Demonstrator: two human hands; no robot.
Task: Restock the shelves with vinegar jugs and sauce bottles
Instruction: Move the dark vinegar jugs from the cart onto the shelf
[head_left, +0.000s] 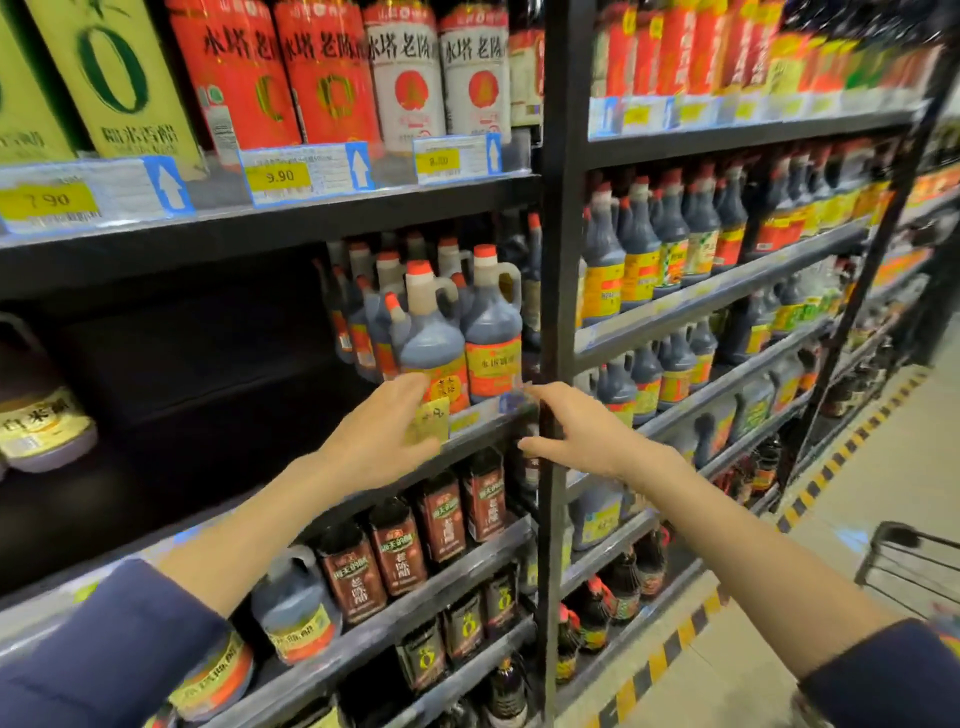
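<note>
Two dark vinegar jugs with red caps and red-yellow labels stand at the front of the middle shelf: one (434, 338) on the left, one (492, 332) on the right, with several more behind them. My left hand (384, 434) is open, its fingertips touching the base of the left jug near a yellow price tag (430, 420). My right hand (576, 434) is open and holds nothing; it hovers in front of the black shelf post (558, 312), fingers pointing left towards the shelf edge.
Left of the jugs the middle shelf (208, 395) is a dark gap, with a large pale-labelled jug (39, 410) at far left. Shelves above, below and right are packed with bottles. A wire cart (914, 566) stands at lower right on the floor by striped tape.
</note>
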